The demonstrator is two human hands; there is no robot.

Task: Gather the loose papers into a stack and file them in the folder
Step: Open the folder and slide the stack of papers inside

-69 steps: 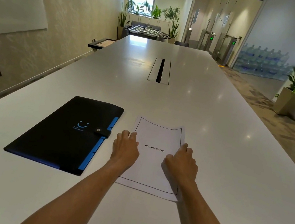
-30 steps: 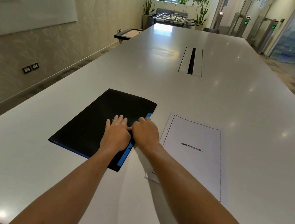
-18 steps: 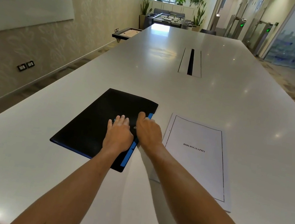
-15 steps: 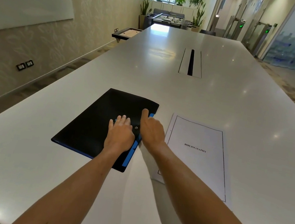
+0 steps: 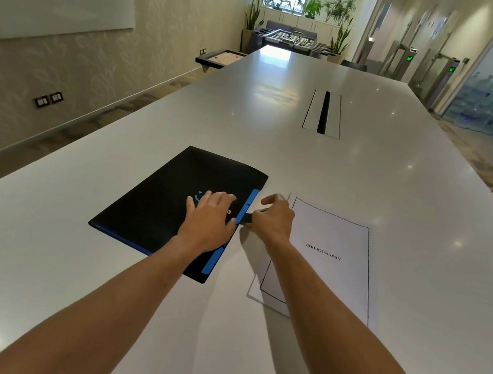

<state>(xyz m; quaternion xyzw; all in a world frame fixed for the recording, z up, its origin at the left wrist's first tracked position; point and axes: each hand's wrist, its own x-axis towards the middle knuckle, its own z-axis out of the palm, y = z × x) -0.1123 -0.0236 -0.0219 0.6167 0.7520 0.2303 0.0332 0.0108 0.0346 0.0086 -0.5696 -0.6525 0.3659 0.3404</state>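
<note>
A black folder with a blue edge lies flat on the white table. My left hand presses flat on its cover near the right edge, fingers together. My right hand pinches the folder's black clasp strap and holds it pulled off to the right, baring the metal snap stud. To the right of the folder a squared stack of papers lies flat, its top sheet reading BIBLIOGRAPHY. My right forearm covers the stack's near left corner.
A cable slot is cut into the table's middle, farther away. A wall runs along the left. Potted plants and a foosball table stand at the far end, and water bottles are stacked at the far right.
Both hands left the paper stack and went to the folder. The left hand settled flat on the cover; the right hand gripped the clasp strap and pulled it off the snap to the right.
</note>
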